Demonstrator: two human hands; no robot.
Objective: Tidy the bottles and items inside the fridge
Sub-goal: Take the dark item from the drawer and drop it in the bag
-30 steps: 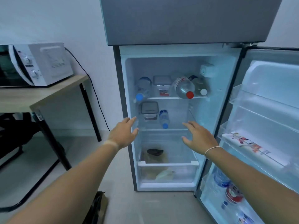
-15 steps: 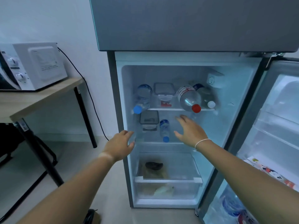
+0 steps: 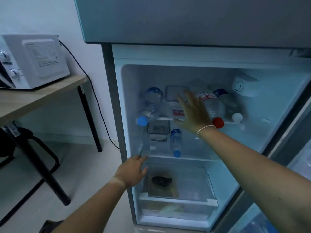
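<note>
The fridge stands open. On its top shelf [image 3: 165, 118] lie a blue-capped bottle [image 3: 150, 105], a lidded box [image 3: 175, 93], a red-capped bottle [image 3: 212, 106] and a white-capped bottle [image 3: 233, 108]. My right hand [image 3: 191, 113] is open, fingers spread, in front of the box and the red-capped bottle, holding nothing. The shelf below carries a dark-lidded container [image 3: 158, 129] and a small blue-capped bottle [image 3: 175, 142] on its side. My left hand [image 3: 132, 171] rests open at the fridge's left wall by the lower shelf's front edge.
A clear crisper drawer [image 3: 178, 201] at the bottom holds a dark item [image 3: 161, 180]. The open fridge door [image 3: 286, 148] stands at the right. To the left a white microwave [image 3: 35, 60] sits on a wooden table [image 3: 33, 100] with black legs.
My right hand has risen from the lower shelf level to the top shelf. My left hand has moved in to the fridge's left edge. The view has come closer to the fridge.
</note>
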